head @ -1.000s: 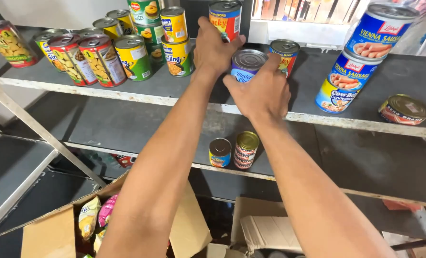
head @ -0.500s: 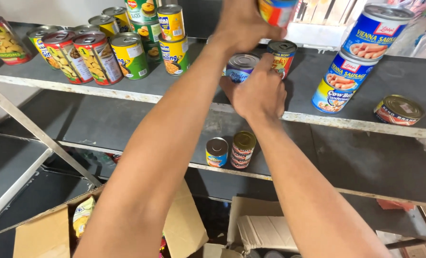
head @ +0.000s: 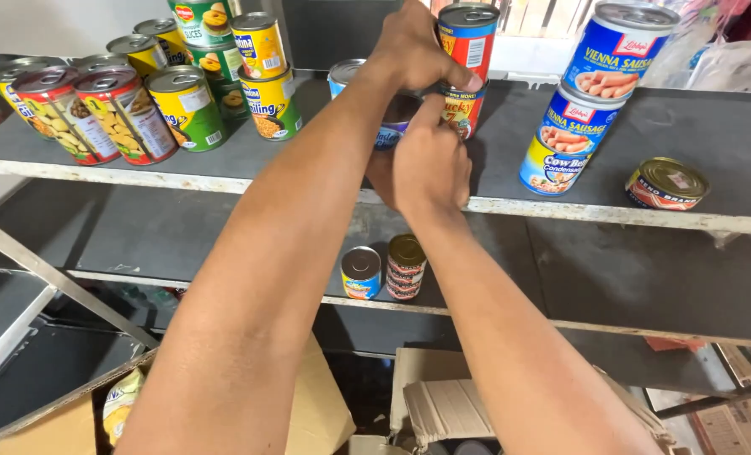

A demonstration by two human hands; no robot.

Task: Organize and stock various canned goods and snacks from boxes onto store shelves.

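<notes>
Since earlier: left hand [head: 413, 50] lifts red can [head: 466, 38] | clamped, above lower red can [head: 462, 109] | right hand [head: 426, 164] closed on blue can [head: 390, 126] — lower squarely, rims aligned

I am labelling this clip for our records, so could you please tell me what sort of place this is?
Probably a small shop's stockroom or pantry: grey metal shelves carry grouped food cans, cardboard boxes sit on the floor below, and the left hand holds a red and blue can above another.

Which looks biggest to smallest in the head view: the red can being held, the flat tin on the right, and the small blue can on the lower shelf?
1. red can
2. flat tin
3. small blue can
The last two look close, and distance differs, so their order is unsure.
</notes>
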